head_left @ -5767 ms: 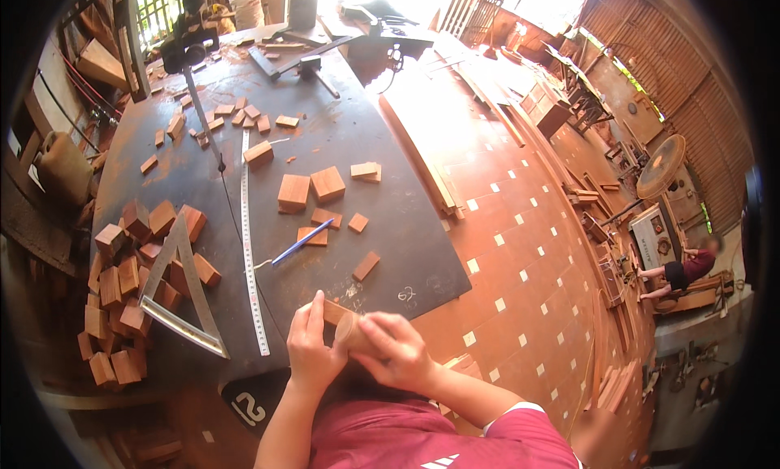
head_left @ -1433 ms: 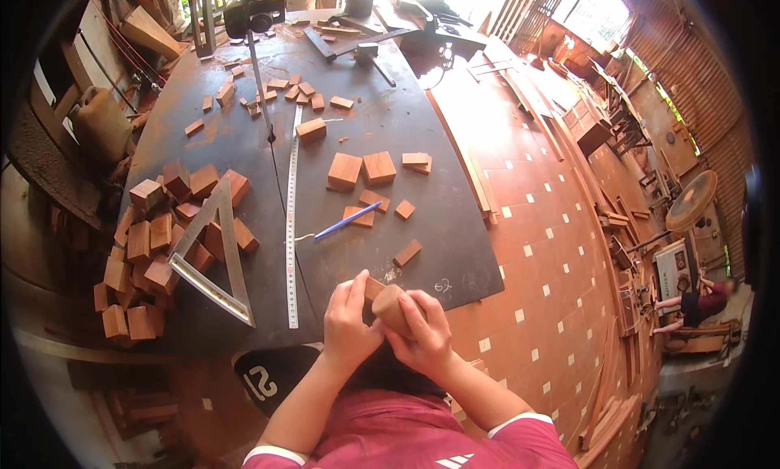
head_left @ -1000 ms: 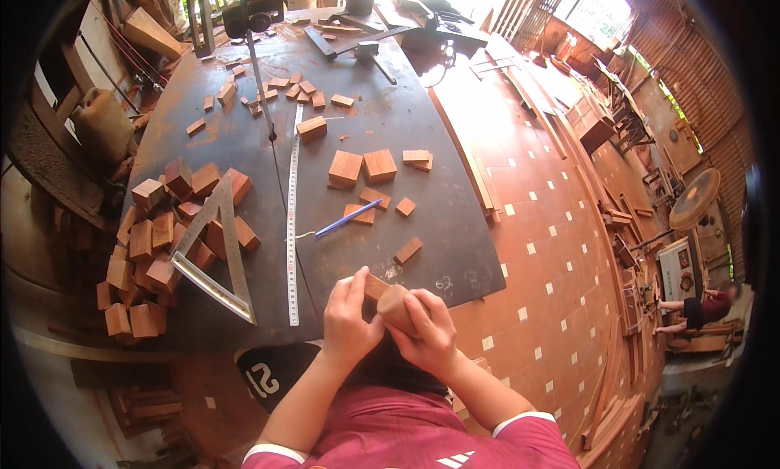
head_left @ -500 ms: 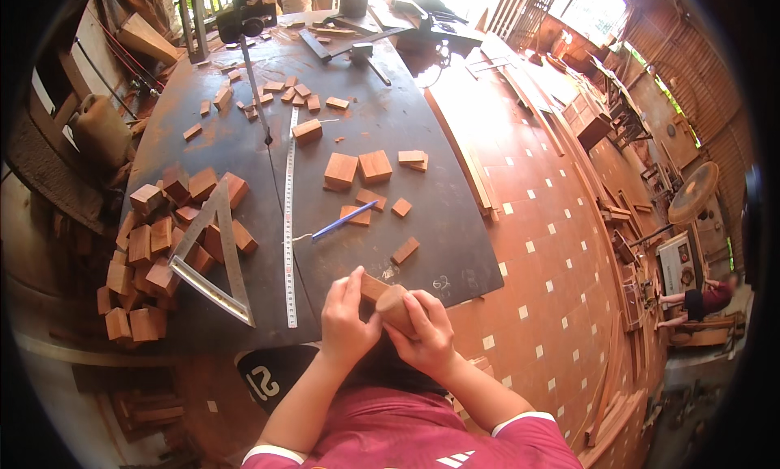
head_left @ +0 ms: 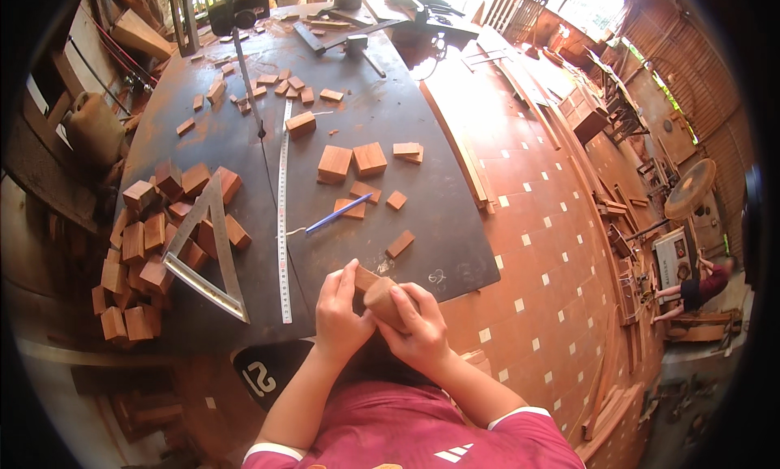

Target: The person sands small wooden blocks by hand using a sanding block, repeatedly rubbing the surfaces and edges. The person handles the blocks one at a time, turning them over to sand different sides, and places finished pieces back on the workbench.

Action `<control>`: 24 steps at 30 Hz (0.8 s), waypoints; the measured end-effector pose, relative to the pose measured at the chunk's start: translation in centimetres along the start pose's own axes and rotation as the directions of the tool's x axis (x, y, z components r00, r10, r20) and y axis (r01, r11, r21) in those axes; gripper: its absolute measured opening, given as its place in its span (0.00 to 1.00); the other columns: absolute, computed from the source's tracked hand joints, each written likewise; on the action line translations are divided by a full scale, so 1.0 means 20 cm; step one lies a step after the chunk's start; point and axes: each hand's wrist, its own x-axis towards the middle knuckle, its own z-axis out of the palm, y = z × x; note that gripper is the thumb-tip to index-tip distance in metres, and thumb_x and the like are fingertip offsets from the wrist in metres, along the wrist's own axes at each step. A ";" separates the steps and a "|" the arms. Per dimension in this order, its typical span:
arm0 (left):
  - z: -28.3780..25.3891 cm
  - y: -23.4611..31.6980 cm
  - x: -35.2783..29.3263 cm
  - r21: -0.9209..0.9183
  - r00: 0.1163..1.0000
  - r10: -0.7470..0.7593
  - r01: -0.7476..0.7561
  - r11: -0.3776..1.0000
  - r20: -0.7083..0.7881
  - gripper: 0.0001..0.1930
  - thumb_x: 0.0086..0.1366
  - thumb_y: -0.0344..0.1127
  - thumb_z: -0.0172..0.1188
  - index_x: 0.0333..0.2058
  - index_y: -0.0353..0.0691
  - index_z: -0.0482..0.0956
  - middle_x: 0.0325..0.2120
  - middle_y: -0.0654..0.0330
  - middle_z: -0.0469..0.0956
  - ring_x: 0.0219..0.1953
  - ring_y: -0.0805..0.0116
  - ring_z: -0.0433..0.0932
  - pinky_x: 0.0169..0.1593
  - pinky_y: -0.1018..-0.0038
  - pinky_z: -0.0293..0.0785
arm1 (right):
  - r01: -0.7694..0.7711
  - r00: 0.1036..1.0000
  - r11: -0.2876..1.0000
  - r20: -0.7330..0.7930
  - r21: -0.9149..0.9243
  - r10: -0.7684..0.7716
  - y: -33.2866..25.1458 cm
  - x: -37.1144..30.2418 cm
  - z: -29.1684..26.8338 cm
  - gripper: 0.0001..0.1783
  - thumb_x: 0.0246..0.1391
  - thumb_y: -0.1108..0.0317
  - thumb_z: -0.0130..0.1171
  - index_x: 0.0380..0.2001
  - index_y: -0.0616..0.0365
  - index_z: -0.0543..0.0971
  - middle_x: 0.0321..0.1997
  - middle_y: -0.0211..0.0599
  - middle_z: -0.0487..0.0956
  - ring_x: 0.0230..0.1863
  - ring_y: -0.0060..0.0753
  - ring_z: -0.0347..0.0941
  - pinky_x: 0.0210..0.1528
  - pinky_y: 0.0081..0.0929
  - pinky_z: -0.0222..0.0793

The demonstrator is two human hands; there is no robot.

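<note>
Near the front edge of the dark worktable (head_left: 325,176), my two hands meet. My left hand (head_left: 340,316) grips a flat wooden block (head_left: 366,279) between thumb and fingers. Closed round a round-ended wooden piece (head_left: 382,297), my right hand (head_left: 418,327) keeps it against the block. Part of both pieces is hidden by my fingers. Just beyond lies a small wooden block (head_left: 400,244), with a blue pen (head_left: 329,216) farther back. A metal triangle square (head_left: 225,258) rests on a heap of wooden blocks (head_left: 146,233) at the left.
A white measuring strip (head_left: 283,225) runs along the table beside a saw blade (head_left: 249,79). Several loose blocks (head_left: 335,163) lie about the tabletop. Long boards (head_left: 459,148) lean along its right side, above the tiled floor (head_left: 528,282). Another person (head_left: 703,290) is far right.
The view has shifted slightly, so the table's contents sit a little farther left and higher. Both hands keep hold of their wooden pieces, and the round-ended piece has tilted a little.
</note>
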 end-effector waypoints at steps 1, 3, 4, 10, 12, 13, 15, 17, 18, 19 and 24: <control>0.00 0.00 0.00 0.006 1.000 0.007 -0.007 1.000 0.000 0.39 0.51 0.28 0.77 0.63 0.29 0.76 0.48 0.46 0.79 0.48 0.44 0.82 0.51 0.58 0.82 | -0.024 1.000 0.999 0.017 -0.022 0.025 0.00 -0.05 -0.03 0.40 0.42 0.77 0.82 0.62 0.67 0.78 0.57 0.58 0.79 0.51 0.58 0.82 0.52 0.44 0.82; -0.01 0.00 0.00 0.013 1.000 0.007 -0.007 1.000 0.010 0.39 0.52 0.30 0.79 0.64 0.31 0.75 0.48 0.47 0.79 0.47 0.46 0.82 0.50 0.59 0.81 | -0.128 0.991 0.992 0.038 -0.021 0.129 0.02 -0.11 -0.07 0.40 0.43 0.76 0.82 0.62 0.67 0.78 0.55 0.59 0.80 0.51 0.59 0.82 0.53 0.44 0.82; 0.00 0.00 -0.01 0.003 1.000 0.007 -0.007 1.000 0.007 0.40 0.52 0.31 0.80 0.64 0.31 0.75 0.48 0.46 0.79 0.47 0.46 0.82 0.50 0.59 0.81 | -0.183 0.982 0.983 0.046 -0.025 0.184 0.03 -0.14 -0.10 0.40 0.44 0.75 0.82 0.62 0.67 0.78 0.55 0.59 0.81 0.51 0.60 0.83 0.53 0.44 0.82; 0.03 -0.04 -0.02 0.001 0.998 0.045 -0.045 0.999 -0.048 0.42 0.52 0.34 0.83 0.65 0.34 0.75 0.48 0.48 0.79 0.46 0.49 0.82 0.50 0.60 0.81 | -0.641 0.650 0.357 0.234 0.680 0.723 0.11 -0.15 -0.19 0.34 0.70 0.59 0.66 0.69 0.71 0.69 0.54 0.44 0.84 0.46 0.31 0.85 0.46 0.28 0.83; 0.03 -0.03 -0.02 0.021 0.995 0.047 -0.045 0.999 -0.084 0.41 0.50 0.37 0.85 0.62 0.34 0.76 0.46 0.49 0.79 0.45 0.50 0.82 0.49 0.60 0.81 | -0.642 0.615 0.233 0.309 0.731 0.726 0.11 -0.14 -0.19 0.33 0.72 0.58 0.64 0.69 0.70 0.69 0.54 0.44 0.84 0.45 0.30 0.85 0.44 0.28 0.83; 0.03 -0.04 -0.02 0.036 0.993 0.047 -0.043 0.998 -0.105 0.41 0.49 0.38 0.86 0.61 0.34 0.77 0.46 0.49 0.79 0.45 0.50 0.81 0.49 0.60 0.81 | -0.669 0.604 0.243 0.323 0.703 0.729 0.12 -0.15 -0.17 0.31 0.73 0.58 0.62 0.68 0.69 0.70 0.54 0.45 0.83 0.45 0.31 0.85 0.43 0.27 0.83; 0.03 -0.03 -0.02 0.047 0.991 0.028 -0.022 0.999 -0.128 0.40 0.47 0.41 0.87 0.58 0.35 0.78 0.45 0.50 0.79 0.45 0.51 0.81 0.48 0.60 0.80 | -0.666 0.578 0.181 0.346 0.724 0.739 0.14 -0.17 -0.15 0.31 0.73 0.58 0.61 0.69 0.69 0.69 0.55 0.45 0.83 0.45 0.32 0.85 0.43 0.28 0.83; 0.03 -0.03 -0.03 0.071 0.991 0.017 -0.007 0.997 -0.135 0.40 0.46 0.43 0.88 0.56 0.36 0.79 0.44 0.51 0.78 0.44 0.52 0.80 0.47 0.61 0.80 | -0.650 0.550 0.065 0.410 0.757 0.727 0.15 -0.16 -0.14 0.31 0.74 0.59 0.61 0.69 0.69 0.68 0.55 0.45 0.82 0.46 0.32 0.84 0.43 0.28 0.83; 0.03 -0.03 -0.03 0.087 0.992 0.016 -0.005 0.996 -0.128 0.40 0.45 0.44 0.88 0.55 0.36 0.79 0.44 0.51 0.78 0.44 0.53 0.80 0.47 0.62 0.80 | -0.634 0.535 -0.021 0.458 0.773 0.710 0.16 -0.13 -0.15 0.31 0.74 0.59 0.60 0.70 0.68 0.68 0.55 0.45 0.82 0.46 0.32 0.84 0.44 0.29 0.83; 0.03 -0.03 -0.04 0.101 0.993 0.016 -0.005 0.995 -0.116 0.40 0.45 0.45 0.89 0.54 0.37 0.79 0.44 0.51 0.78 0.44 0.53 0.80 0.46 0.62 0.80 | -0.613 0.519 -0.108 0.503 0.783 0.691 0.16 -0.12 -0.16 0.31 0.74 0.59 0.60 0.70 0.68 0.67 0.55 0.45 0.82 0.47 0.32 0.84 0.45 0.29 0.83; 0.01 -0.02 -0.02 0.066 0.991 0.070 -0.062 0.996 -0.112 0.35 0.47 0.39 0.87 0.53 0.37 0.80 0.44 0.51 0.79 0.44 0.51 0.79 0.47 0.61 0.79 | -0.675 0.603 0.192 0.382 0.712 0.700 0.12 -0.04 -0.09 0.34 0.73 0.60 0.62 0.72 0.69 0.64 0.57 0.47 0.81 0.47 0.34 0.83 0.47 0.32 0.84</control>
